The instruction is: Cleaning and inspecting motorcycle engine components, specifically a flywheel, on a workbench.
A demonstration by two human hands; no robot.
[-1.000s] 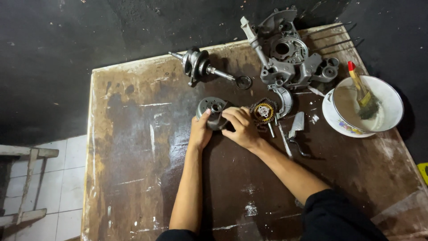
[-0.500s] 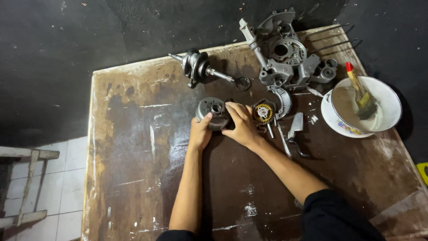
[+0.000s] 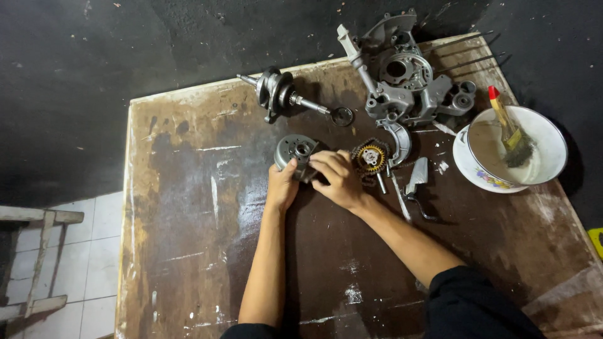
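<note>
- Filling most of the view, a worn brown wooden table (image 3: 188, 251) carries scattered engine parts, with dark floor behind it and pale tiles at the lower left.
- At the far edge sits a grey cast engine case (image 3: 408, 81), the biggest part here, well apart from both hands.
- To its right, a white bowl (image 3: 546, 141) holds cloudy liquid and 1 paintbrush (image 3: 510, 132) leaning inside.
- Left of the case lies a crankshaft (image 3: 279, 94) on its side, clear of the work.
- Near the table's middle, a round grey metal housing (image 3: 294, 150) rests flat; this is the part being handled.
- The left hand (image 3: 281, 188) presses against the housing's near edge, fingers curled around it, steadying it.
- The right hand (image 3: 337, 179) lies partly over the housing's right side, fingers bent and close together; whether they pinch a small piece, I cannot tell.
- Just beside the right hand sits a small gear with a yellow centre (image 3: 370, 158), wrapped by chain.
- Judging the grip: bracing the housing flat and working squarely from above should stop it skidding.
</note>
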